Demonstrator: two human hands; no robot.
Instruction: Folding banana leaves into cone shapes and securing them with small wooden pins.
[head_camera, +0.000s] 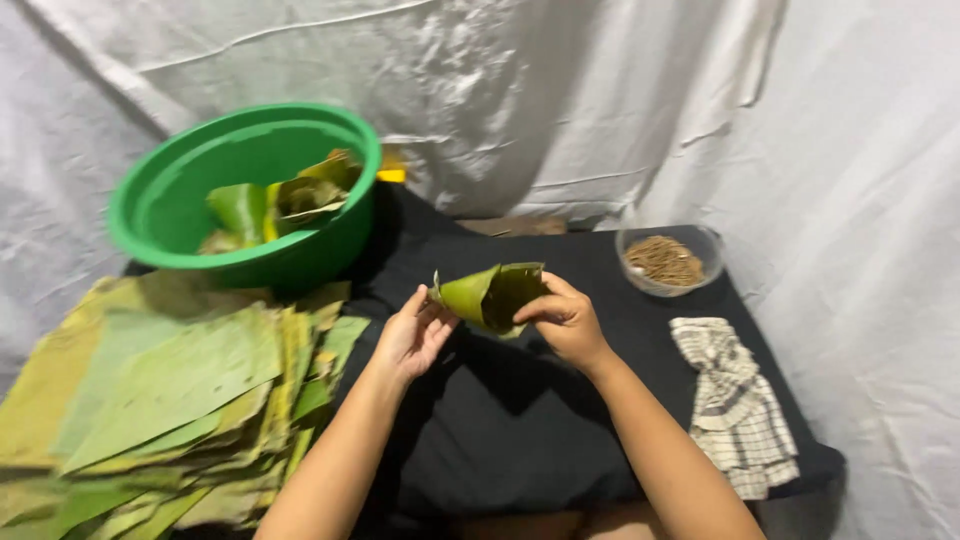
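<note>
Both my hands hold a green leaf rolled into a cone (490, 295) above the black cloth. My left hand (412, 335) pinches the cone's left tip with its fingertips. My right hand (565, 320) grips the cone's right side, thumb over the folded edge. The cone's open mouth faces up and to the right.
A green plastic basin (170, 215) with finished folded leaves stands at the back left. A stack of flat leaf sheets (170, 390) lies at the left. A clear bowl of thin brown sticks (665, 260) and a checked cloth (735, 405) sit at the right on the black-covered table (520, 420).
</note>
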